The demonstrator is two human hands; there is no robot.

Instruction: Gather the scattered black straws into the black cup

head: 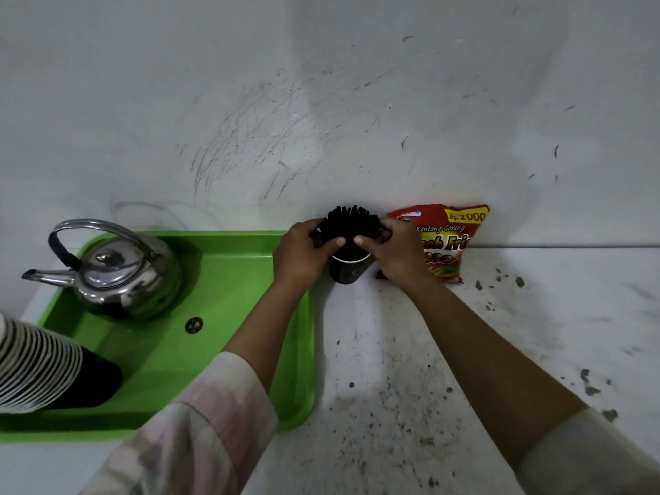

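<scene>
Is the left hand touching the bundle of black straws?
Touching. The head view shows the left hand with its thumb pressed against the black straws.

A bright green tray (228, 280) lies on the left part of a white, dark-speckled counter (500, 334). A shiny metal kettle (118, 273) stands in the tray's far left corner, handle upright, spout pointing left. A small round dark sticker (194, 325) marks the tray floor near its middle. A stack of striped cups (39, 369) lies on its side at the tray's left edge. To the right, a red snack packet (451, 241) priced Rp. 2000 leans against the scuffed white wall (321, 101).
</scene>
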